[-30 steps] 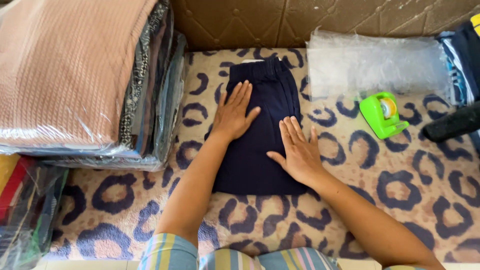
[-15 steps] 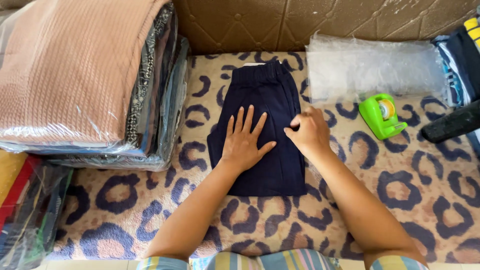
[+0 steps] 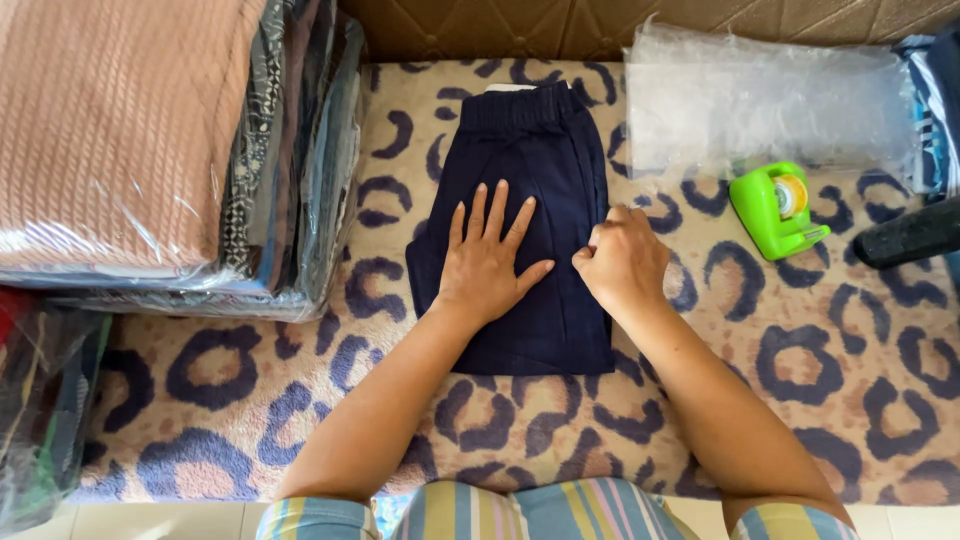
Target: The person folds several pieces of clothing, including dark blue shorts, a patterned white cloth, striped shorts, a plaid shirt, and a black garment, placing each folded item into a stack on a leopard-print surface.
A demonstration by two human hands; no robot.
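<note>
Head view: left hand (image 3: 487, 262) laid flat, fingers spread, on navy folded garment (image 3: 530, 160) at frame centre; right hand (image 3: 622, 262) curled, fingers pinched on garment's right edge

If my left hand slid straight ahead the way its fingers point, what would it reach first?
The left hand lies flat on the folded navy garment, fingers pointing up toward the far end. Going straight on, it would first meet the garment's gathered waistband, then likely the brown quilted panel beyond.
</note>
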